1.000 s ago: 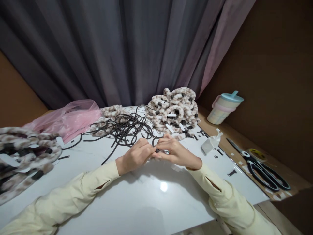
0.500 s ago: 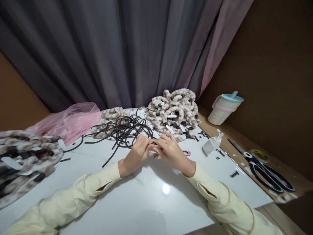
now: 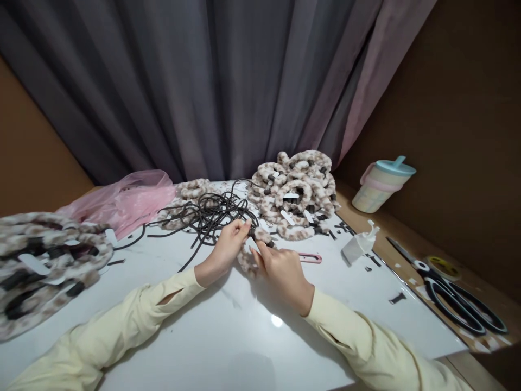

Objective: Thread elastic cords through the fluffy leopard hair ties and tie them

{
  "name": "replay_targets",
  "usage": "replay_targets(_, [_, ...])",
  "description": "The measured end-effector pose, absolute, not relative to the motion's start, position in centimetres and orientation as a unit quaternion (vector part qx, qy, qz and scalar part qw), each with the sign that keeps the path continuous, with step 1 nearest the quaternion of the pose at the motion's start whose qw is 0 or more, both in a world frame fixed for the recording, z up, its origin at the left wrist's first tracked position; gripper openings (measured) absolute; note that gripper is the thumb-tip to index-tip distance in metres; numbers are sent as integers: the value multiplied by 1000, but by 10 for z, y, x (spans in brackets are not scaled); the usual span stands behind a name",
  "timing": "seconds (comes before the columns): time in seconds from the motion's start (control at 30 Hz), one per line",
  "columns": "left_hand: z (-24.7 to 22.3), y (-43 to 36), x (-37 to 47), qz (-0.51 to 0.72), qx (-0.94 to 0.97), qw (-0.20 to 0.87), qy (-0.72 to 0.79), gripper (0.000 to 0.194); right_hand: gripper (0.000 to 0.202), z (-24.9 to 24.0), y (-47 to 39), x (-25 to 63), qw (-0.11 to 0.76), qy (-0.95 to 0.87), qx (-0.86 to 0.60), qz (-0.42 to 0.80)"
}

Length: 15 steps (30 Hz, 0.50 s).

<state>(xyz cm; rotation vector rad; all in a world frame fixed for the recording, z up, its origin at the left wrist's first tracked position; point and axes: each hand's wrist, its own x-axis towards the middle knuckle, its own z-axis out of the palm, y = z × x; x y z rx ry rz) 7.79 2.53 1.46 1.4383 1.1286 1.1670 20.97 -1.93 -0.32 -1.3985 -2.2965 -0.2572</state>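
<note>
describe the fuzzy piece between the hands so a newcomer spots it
On the white table, find the black cord tangle. Just nearer the viewer, slightly right, are the left hand and right hand, with the fuzzy piece between them. Similar ones lie in the left heap and right heap; this one alone is in hand.

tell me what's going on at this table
A person works with two bare hands over a white table. The left hand holds a fluffy spotted piece with dark bands; the right hand has its fingers at it, though its grip is unclear. A tangle of black cord lies just beyond the left hand, with a pile of fluffy loops behind the right. Scissors lie off to the right.
</note>
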Motion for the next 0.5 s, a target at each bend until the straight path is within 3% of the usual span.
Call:
replay_targets(0.1, [16,21,79,468,568,500,457,46,30,-6,-16,205,202,-796,-571,-8])
replay_targets(0.23, [13,20,79,474,579,497,439,43,24,-11,-10,202,257,-744,-607,108])
replay_targets(0.5, [9,21,79,470,622,455,429,40,36,-16,-3,200,346,-689,-591,237])
